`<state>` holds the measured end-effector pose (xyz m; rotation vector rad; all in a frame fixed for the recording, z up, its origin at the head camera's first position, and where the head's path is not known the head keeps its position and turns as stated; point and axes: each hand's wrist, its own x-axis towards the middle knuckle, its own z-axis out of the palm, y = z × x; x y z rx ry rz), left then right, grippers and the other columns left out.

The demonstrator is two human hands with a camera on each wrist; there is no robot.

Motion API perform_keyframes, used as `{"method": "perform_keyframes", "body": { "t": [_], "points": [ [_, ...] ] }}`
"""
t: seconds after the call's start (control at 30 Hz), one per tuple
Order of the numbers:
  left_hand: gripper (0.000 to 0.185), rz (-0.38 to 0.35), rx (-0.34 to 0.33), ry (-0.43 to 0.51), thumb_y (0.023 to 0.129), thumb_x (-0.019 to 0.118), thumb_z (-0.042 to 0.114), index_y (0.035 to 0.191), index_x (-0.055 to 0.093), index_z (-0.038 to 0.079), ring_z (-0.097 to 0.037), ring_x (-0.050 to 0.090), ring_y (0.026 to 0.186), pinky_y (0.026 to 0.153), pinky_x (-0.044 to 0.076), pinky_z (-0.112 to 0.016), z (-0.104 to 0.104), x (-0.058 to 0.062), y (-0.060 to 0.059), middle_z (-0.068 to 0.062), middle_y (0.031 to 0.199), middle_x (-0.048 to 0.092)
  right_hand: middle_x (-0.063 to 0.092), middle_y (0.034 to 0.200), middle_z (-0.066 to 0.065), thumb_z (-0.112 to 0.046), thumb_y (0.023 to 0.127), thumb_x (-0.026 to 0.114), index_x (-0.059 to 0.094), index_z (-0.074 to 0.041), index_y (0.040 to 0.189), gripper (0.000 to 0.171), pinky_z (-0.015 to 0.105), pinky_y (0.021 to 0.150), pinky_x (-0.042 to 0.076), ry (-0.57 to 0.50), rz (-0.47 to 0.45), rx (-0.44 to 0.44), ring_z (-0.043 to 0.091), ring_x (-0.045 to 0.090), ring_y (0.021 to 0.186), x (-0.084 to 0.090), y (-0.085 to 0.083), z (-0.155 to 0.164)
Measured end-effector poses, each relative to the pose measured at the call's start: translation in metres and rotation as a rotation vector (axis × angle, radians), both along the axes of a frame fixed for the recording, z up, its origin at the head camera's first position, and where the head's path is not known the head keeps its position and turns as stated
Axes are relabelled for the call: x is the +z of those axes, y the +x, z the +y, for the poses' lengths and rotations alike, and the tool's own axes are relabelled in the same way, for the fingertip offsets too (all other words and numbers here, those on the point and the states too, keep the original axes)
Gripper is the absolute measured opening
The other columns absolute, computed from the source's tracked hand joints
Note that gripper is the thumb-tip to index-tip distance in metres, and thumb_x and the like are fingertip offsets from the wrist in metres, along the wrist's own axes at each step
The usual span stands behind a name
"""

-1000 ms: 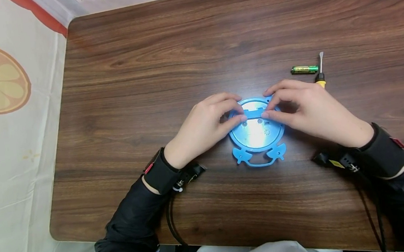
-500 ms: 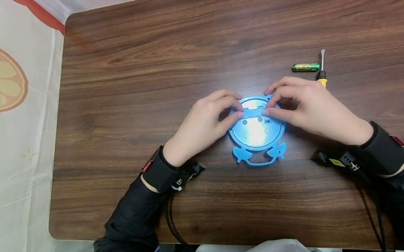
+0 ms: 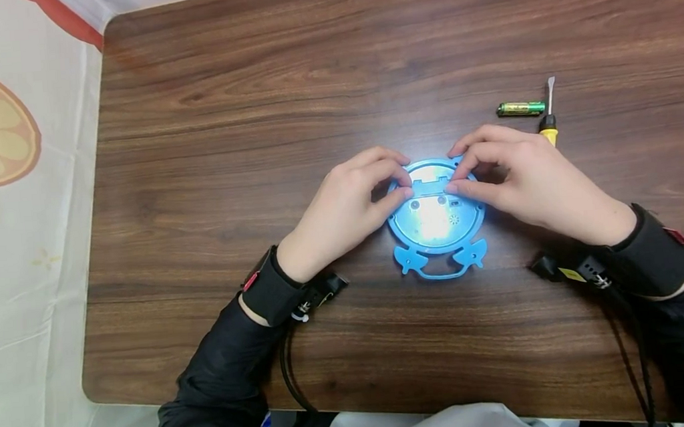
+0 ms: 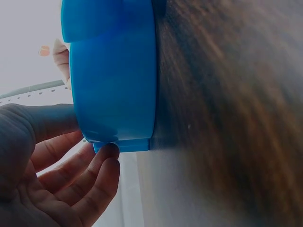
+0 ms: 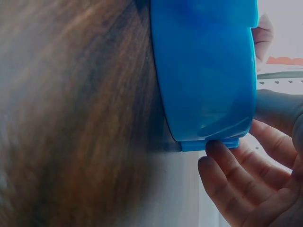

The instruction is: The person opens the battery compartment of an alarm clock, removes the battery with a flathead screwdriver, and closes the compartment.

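Note:
A blue twin-bell alarm clock (image 3: 433, 226) lies on the table with its back up, the bells and handle toward the person. Across its back, near the far edge, runs a blue battery cover (image 3: 429, 187). My left hand (image 3: 350, 203) holds the clock's left side, thumb on the cover's left end, fingers curled toward the far rim. Mirroring it, my right hand (image 3: 528, 172) has its thumb at the cover's right end. Both wrist views show the clock's side wall (image 4: 113, 85) with fingertips touching a small foot (image 5: 222, 144). The clock's face is hidden.
Beyond the right hand lie a green battery (image 3: 521, 109) and a screwdriver (image 3: 550, 116) with a yellow and black handle, partly covered by that hand. The wooden table (image 3: 249, 100) meets a pale printed cloth (image 3: 59, 215) on the left. Cables hang from both wrist cameras.
The head view shifts slightly. My thumbs spread a little apart along the battery cover, the left one easing leftward. Both hands stay on the clock, which keeps its place.

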<state>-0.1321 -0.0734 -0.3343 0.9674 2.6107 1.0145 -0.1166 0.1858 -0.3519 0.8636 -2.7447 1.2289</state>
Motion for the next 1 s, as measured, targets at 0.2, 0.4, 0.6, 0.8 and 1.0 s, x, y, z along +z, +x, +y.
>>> {"method": "perform_keyframes", "body": {
  "t": [0.2,0.4,0.6,0.8,1.0],
  "points": [
    [0.007,0.006,0.012,-0.016,0.096,0.071,0.013,0.098,0.073,0.008,-0.015,0.062,0.112,0.098,0.047,-0.028,0.0007,0.002,0.0041,-0.006,0.124,0.066,0.065,0.113,0.0,-0.007,0.086,0.081,0.073,-0.013,0.088,0.01,0.017,0.075,0.042,0.021,-0.023,-0.015,0.013,0.061,0.1,0.0021,0.0032,-0.0021],
    [0.007,0.006,0.024,-0.037,0.096,0.071,0.013,0.098,0.073,0.007,-0.016,0.062,0.113,0.098,0.047,-0.028,0.0014,0.0048,0.0066,-0.007,0.124,0.065,0.064,0.113,0.0,-0.009,0.088,0.079,0.072,-0.013,0.087,0.009,0.019,0.075,0.043,0.05,-0.039,-0.022,0.013,0.06,0.1,0.0042,0.0051,-0.0046],
    [0.006,0.002,0.033,-0.04,0.095,0.07,0.012,0.097,0.073,0.007,-0.016,0.061,0.113,0.098,0.047,-0.029,0.0004,0.0043,0.0064,-0.007,0.125,0.065,0.064,0.113,0.001,-0.008,0.088,0.079,0.072,-0.014,0.086,0.009,0.021,0.073,0.043,0.04,-0.041,-0.016,0.014,0.061,0.096,0.0041,0.0041,-0.0064],
    [0.006,-0.001,0.042,-0.051,0.096,0.07,0.012,0.098,0.073,0.007,-0.016,0.061,0.112,0.097,0.047,-0.029,0.0005,0.0035,0.0051,-0.007,0.125,0.065,0.065,0.114,0.001,-0.009,0.089,0.079,0.073,-0.015,0.087,0.009,0.022,0.074,0.043,0.036,-0.054,-0.01,0.015,0.061,0.096,0.0026,0.0012,-0.0068],
    [0.006,-0.006,0.046,-0.062,0.096,0.07,0.013,0.098,0.073,0.008,-0.016,0.061,0.113,0.098,0.047,-0.029,0.0018,0.0015,0.0027,-0.006,0.126,0.065,0.064,0.115,0.001,-0.011,0.09,0.078,0.073,-0.015,0.088,0.007,0.024,0.074,0.044,0.05,-0.066,-0.014,0.015,0.061,0.097,-0.0003,-0.002,-0.0066]
  ]
}}
